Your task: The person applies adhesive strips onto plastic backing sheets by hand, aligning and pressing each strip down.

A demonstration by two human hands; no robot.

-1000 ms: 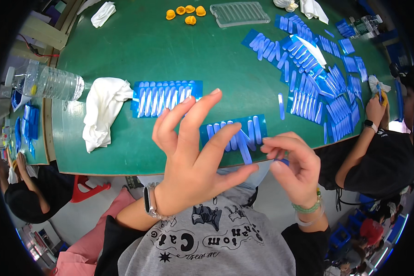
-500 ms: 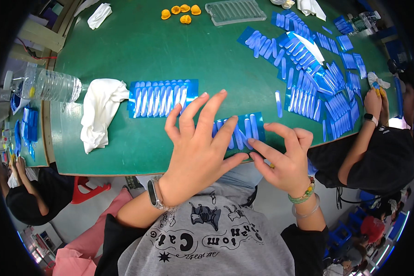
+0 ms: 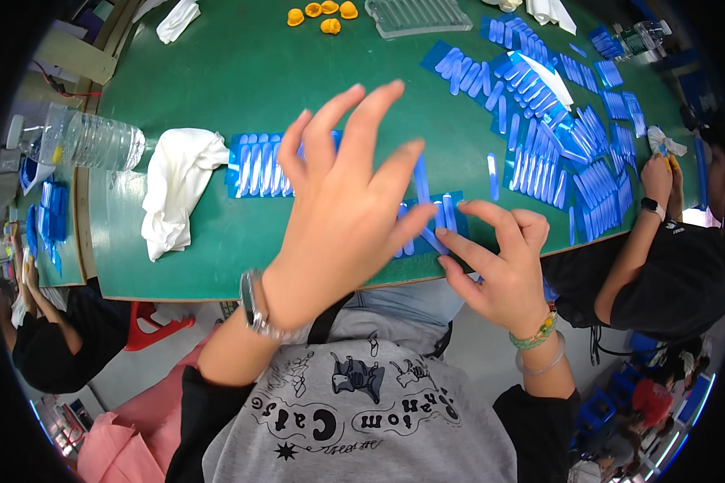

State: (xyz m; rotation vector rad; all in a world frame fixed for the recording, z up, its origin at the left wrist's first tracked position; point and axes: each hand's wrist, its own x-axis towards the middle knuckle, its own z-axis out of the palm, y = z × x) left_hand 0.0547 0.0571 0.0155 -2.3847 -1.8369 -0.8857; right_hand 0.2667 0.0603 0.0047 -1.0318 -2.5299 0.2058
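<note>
My left hand (image 3: 330, 181) is raised over the table edge with its fingers spread. A narrow blue strip (image 3: 421, 179) stands between its index fingertip and thumb, seemingly held by its ends. My right hand (image 3: 499, 262) is low over a small blue sheet (image 3: 458, 196) carrying several blue strips. Its index finger and thumb close around the end of a slanted strip (image 3: 432, 240). Part of the sheet is hidden by my left thumb. Another blue sheet (image 3: 235, 173) with a row of strips lies partly behind my left fingers.
A white cloth (image 3: 173, 193) and a clear water bottle (image 3: 97, 141) are at the left. Many strip-covered sheets (image 3: 532, 173) and one loose strip (image 3: 493, 177) are at the right. Orange finger cots (image 3: 330, 26) and a clear ribbed tray (image 3: 419, 18) lie far. Co-workers (image 3: 660, 274) sit nearby.
My left hand has lifted up and away from the near sheet, with a blue strip now between its index finger and thumb. My right hand has barely moved.
</note>
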